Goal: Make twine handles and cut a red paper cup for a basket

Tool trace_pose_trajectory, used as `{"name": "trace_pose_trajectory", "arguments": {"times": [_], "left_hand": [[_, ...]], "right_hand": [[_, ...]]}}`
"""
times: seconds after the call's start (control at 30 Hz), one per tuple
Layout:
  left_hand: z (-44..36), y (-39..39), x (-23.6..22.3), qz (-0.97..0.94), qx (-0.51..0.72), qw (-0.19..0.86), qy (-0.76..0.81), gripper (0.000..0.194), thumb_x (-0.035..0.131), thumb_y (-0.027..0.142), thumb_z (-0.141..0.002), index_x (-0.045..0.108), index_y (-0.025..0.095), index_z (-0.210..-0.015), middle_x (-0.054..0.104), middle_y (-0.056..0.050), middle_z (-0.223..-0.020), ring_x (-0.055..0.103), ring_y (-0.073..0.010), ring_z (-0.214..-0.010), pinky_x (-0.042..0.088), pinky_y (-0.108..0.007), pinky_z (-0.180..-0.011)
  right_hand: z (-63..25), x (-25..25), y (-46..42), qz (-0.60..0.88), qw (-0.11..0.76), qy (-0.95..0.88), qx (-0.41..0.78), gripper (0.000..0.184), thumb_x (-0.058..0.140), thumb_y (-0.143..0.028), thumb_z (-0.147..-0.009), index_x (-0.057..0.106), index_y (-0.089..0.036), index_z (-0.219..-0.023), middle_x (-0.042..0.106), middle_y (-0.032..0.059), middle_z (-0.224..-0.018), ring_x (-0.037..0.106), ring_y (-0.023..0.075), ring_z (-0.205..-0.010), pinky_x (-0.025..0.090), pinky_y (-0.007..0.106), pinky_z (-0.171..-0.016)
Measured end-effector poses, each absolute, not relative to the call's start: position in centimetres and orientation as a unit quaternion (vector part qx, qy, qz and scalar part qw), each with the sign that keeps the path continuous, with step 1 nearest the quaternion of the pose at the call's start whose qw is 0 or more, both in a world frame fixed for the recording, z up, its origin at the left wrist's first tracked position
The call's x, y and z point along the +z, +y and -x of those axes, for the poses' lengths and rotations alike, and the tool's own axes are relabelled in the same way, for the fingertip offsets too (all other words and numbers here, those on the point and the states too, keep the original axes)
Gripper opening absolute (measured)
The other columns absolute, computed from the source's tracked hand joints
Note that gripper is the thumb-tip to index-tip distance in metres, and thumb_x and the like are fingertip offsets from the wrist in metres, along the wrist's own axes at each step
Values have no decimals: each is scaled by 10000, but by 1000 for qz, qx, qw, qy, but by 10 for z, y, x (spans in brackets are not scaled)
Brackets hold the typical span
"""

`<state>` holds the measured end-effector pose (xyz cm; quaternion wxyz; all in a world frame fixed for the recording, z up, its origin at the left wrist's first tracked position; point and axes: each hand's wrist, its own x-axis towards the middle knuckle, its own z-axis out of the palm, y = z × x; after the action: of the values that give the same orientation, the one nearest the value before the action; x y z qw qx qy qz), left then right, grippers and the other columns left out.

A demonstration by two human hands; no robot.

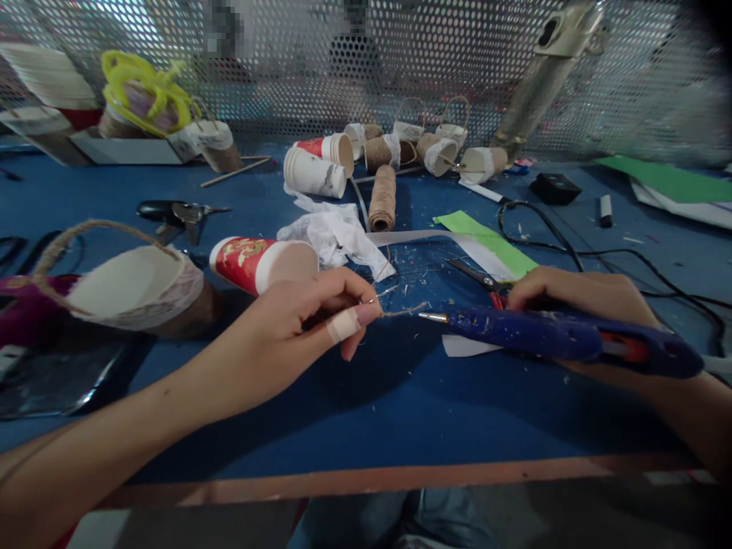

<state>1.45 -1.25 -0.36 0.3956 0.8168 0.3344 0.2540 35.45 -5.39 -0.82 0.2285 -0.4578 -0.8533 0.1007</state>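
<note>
Pinched between the thumb and fingers of my left hand point(320, 316) is a thin piece of twine point(405, 311), its end sticking out to the right. White tape is wrapped round that thumb. My right hand point(583, 297) is closed round a blue hot glue gun point(531, 333), whose metal tip points left and lies close to the twine's end. Behind the glue gun are scissors point(477, 274), partly hidden by my right hand. A red and white paper cup point(260, 263) lies on its side just beyond my left hand.
A twine-wrapped cup with a handle point(188, 293) stands at left beside a phone point(62, 381). Farther back are white lace point(325, 229), a twine spool point(383, 200), green paper point(492, 248) and several decorated cups point(438, 155). A black cable point(549, 229) runs along the right.
</note>
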Motion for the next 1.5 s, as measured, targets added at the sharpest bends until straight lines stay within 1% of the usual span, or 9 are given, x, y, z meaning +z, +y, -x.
{"name": "trace_pose_trajectory", "arguments": {"times": [0.17,0.4,0.57,0.7,0.9,1.13,1.33,1.43,1.5], "left_hand": [[-15,-13,-3,-814,243,397,347,126,548,281,-1039,634,223,-967,636,55,-646,607,-110,-586,466,-216,-579],[-16,-12,-2,-821,243,381,350,127,563,298,-1032,634,219,-962,642,53,-631,620,-120,-572,472,-223,-561],[-15,-13,-3,-828,253,362,346,107,561,259,-1024,635,221,-957,653,48,-624,634,-121,-560,486,-228,-572],[-14,-16,-2,-825,286,351,339,71,585,228,-1020,635,219,-972,648,60,-646,632,-97,-576,498,-195,-592],[-13,-18,2,-825,334,314,329,90,573,203,-1019,620,201,-943,627,35,-701,634,-108,-618,526,-205,-616],[-12,-17,-1,-837,299,312,335,63,579,210,-1021,630,199,-986,652,58,-664,654,-92,-591,512,-171,-599],[-12,-18,-4,-849,296,284,333,75,577,221,-1018,641,204,-984,650,71,-661,636,-80,-584,486,-156,-597],[-11,-18,-5,-861,284,266,329,72,575,199,-1011,644,215,-997,659,76,-666,626,-83,-585,462,-161,-578],[-11,-18,-5,-870,271,259,322,96,566,166,-1006,642,222,-1021,669,78,-679,633,-85,-599,458,-162,-584]], "right_hand": [[-345,-7,-60,490,260,-829,64,14,613,-293,-843,603,-287,-851,705,-67,-780,655,140,-649,386,284,-636],[-342,-5,-61,524,224,-820,57,95,578,-300,-825,638,-270,-892,743,9,-824,686,228,-749,426,331,-698],[-346,-11,-51,465,198,-860,79,178,594,-306,-835,655,-260,-995,765,49,-946,705,261,-830,469,343,-705],[-347,-15,-46,441,172,-875,102,326,666,-278,-843,643,-234,-1165,749,113,-1115,714,313,-978,530,417,-833],[-349,-12,-45,426,115,-889,121,615,624,-181,-820,555,-284,-1422,675,118,-1340,653,348,-1216,555,501,-988],[-345,-5,-50,435,104,-885,130,554,609,-213,-867,573,-267,-1418,658,137,-1285,660,329,-1156,569,494,-965],[-342,7,-55,428,71,-889,143,580,586,-132,-860,602,-273,-1423,631,125,-1337,625,307,-1222,540,458,-1008],[-333,17,-57,430,131,-887,103,404,581,-203,-935,660,-247,-1329,665,120,-1291,614,307,-1221,508,463,-1022],[-322,23,-56,431,200,-877,76,240,597,-285,-982,706,-214,-1185,728,98,-1121,668,268,-1067,524,411,-938]]}}
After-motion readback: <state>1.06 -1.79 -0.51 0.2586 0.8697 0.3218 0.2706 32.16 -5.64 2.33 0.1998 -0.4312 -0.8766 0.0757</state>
